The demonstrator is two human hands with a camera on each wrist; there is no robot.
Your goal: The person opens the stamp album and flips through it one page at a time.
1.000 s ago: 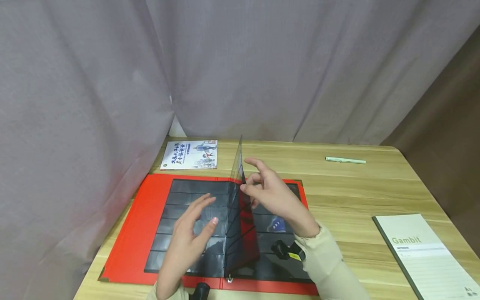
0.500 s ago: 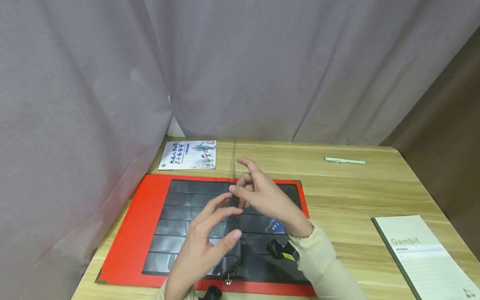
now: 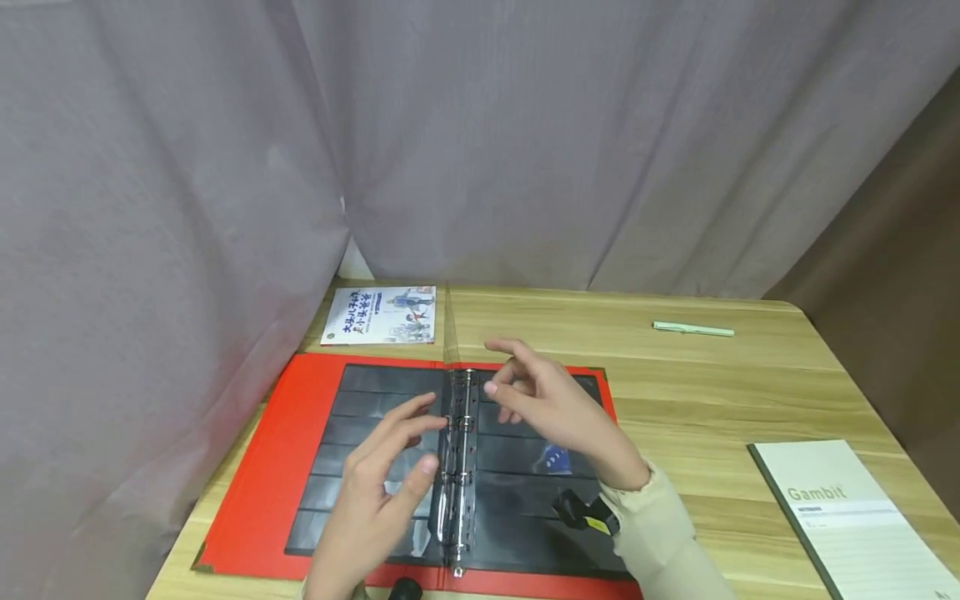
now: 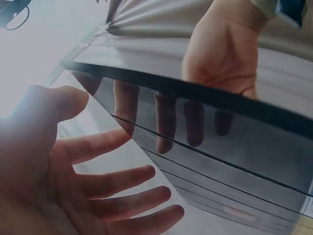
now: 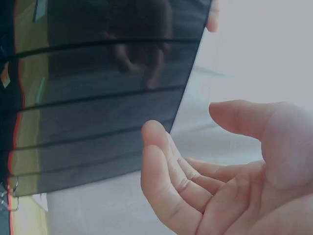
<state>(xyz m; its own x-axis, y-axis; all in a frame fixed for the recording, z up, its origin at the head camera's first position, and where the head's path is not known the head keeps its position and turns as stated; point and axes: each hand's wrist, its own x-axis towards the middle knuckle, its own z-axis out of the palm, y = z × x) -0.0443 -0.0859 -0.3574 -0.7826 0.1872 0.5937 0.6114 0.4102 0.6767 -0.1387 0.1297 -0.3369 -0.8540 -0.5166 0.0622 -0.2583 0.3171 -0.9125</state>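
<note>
A page is standing, seemingly half-turned, flattening remaining; spread left hand is sitting at eight o'clock, loosely curved right hand at three.

Raised page: cut off at left wrist view's right.
Notebook: cut off at head view's lower right.
Blue piece: marks too small to tell.

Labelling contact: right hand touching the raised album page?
Apart. The head view shows it: the raised page stands nearly edge-on, with a visible gap between it and the right hand's nearest fingertips.
</note>
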